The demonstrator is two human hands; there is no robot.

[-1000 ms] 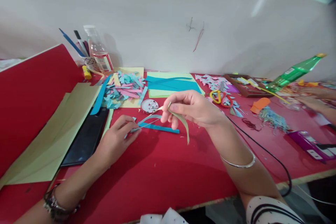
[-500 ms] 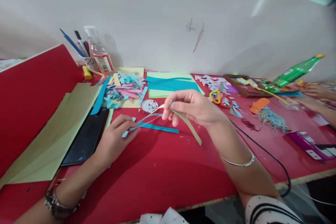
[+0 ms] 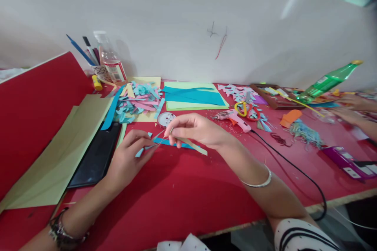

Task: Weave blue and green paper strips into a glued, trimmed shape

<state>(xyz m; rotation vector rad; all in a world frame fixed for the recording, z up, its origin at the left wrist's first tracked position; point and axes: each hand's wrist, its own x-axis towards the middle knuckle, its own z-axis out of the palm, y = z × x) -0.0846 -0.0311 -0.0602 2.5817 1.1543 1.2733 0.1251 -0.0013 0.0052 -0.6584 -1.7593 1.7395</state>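
My right hand (image 3: 194, 131) pinches a pale yellow-green paper strip (image 3: 196, 147), whose free end hangs down to the right. My left hand (image 3: 132, 153) holds a thin light-blue paper strip (image 3: 151, 146) between thumb and fingers, and this strip reaches toward the right fingertips. Where the two strips meet, my fingers partly hide them. Beneath the hands a bright blue paper strip (image 3: 188, 145) lies on the red table (image 3: 188, 196). Just behind the right fingers is a small round dish of tiny dots (image 3: 165, 119), partly covered.
A pink glue gun (image 3: 235, 119) with its cord and scissors (image 3: 241, 108) lie to the right. Cut paper pieces (image 3: 138, 102), a black phone-like slab (image 3: 96, 160), a clear bottle (image 3: 113, 62) and a green bottle (image 3: 326, 82) surround the work. Another person's hands (image 3: 350, 110) are far right.
My right hand has moved left and slightly down, closer to my left hand, bringing the yellow-green strip along. The glue gun is now uncovered. My left hand has barely moved.
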